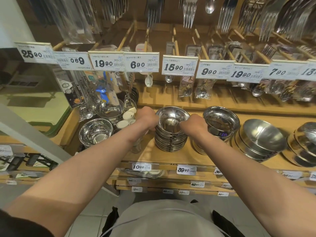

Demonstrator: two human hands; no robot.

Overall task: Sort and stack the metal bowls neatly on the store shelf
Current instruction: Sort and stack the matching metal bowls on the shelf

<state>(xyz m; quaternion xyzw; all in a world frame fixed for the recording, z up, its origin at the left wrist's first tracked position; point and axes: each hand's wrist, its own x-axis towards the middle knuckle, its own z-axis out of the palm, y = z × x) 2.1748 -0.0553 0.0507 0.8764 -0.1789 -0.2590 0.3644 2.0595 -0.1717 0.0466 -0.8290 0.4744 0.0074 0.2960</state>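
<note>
Bowl stack [171, 134]; both hands apparently gripping rim

Wooden shelf [171, 156] spans mid-frame. Price tags [109, 61] line the rail above. Forks [188, 12] hang at top. Tiled floor [89, 223] shows at bottom.

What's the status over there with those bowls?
Both hands, left and right, gripping top bowl of centre stack. Stack upright on shelf. Neighbour stack close on right; white cups close on left.
</note>
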